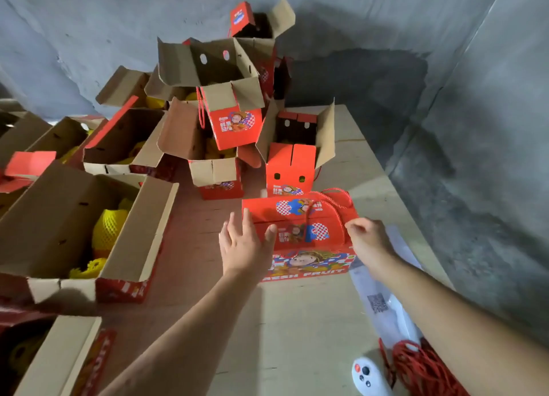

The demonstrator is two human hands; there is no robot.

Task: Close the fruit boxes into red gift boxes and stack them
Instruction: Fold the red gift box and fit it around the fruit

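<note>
A closed red gift box (300, 235) with a red cord handle (335, 199) sits on the table (297, 321) in front of me. My left hand (243, 247) presses its left end with spread fingers and the thumb on the front face. My right hand (368, 241) has curled fingers pinching the box's right top edge. Behind it an open red box (291, 164) stands with its flaps up. Farther back, several open boxes (214, 104) are piled unevenly. At left, an open box (74, 229) holds yellow net-wrapped fruit (107, 229).
More open fruit boxes (118, 140) fill the table's left side. A white controller (368, 375), a bundle of red cord (421, 369) and a white plastic sheet (383, 300) lie at the near right. Grey concrete walls (445, 98) close in behind and to the right.
</note>
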